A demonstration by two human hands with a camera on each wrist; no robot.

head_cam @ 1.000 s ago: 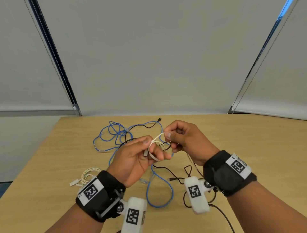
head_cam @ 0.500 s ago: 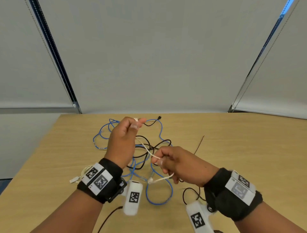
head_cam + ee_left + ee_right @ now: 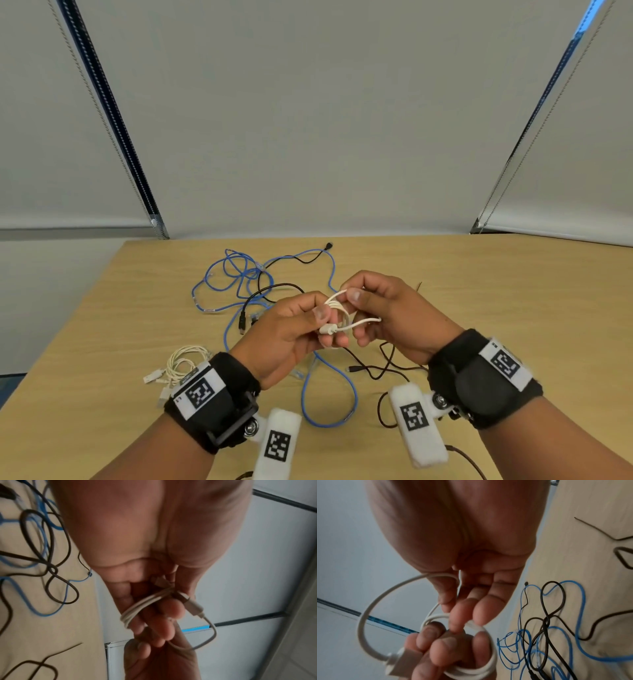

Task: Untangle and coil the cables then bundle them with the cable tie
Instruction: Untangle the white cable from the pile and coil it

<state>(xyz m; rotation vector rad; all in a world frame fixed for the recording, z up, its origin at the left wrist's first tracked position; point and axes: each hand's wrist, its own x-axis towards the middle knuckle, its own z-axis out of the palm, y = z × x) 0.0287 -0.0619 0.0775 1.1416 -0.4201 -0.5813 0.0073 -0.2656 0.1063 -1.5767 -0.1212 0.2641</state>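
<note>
A short white cable [image 3: 337,308] is wound into a small coil above the table, between my two hands. My left hand [image 3: 320,315] grips the coil, and its thumb lies by the white plug [image 3: 327,330]. The right hand [image 3: 352,294] pinches a loop of the same cable from the right. In the left wrist view the strands of the white cable [image 3: 137,608] cross my curled fingers [image 3: 169,616]. In the right wrist view one loop of the white cable [image 3: 368,608] arcs down to the plug [image 3: 397,660]. A blue cable [image 3: 329,404] and a black cable [image 3: 260,294] lie tangled on the table [image 3: 513,308].
Another white cable [image 3: 181,363] lies coiled at the near left, by my left wrist. A thin dark strip [image 3: 419,286] lies on the wood just beyond my right hand. More black cable [image 3: 380,370] loops under my right wrist. Blinds hang behind the table's far edge.
Half a second ago my hands were apart, with the white cable stretched from the raised left hand to the lower right one. They have come together and the cable is in a small coil.
</note>
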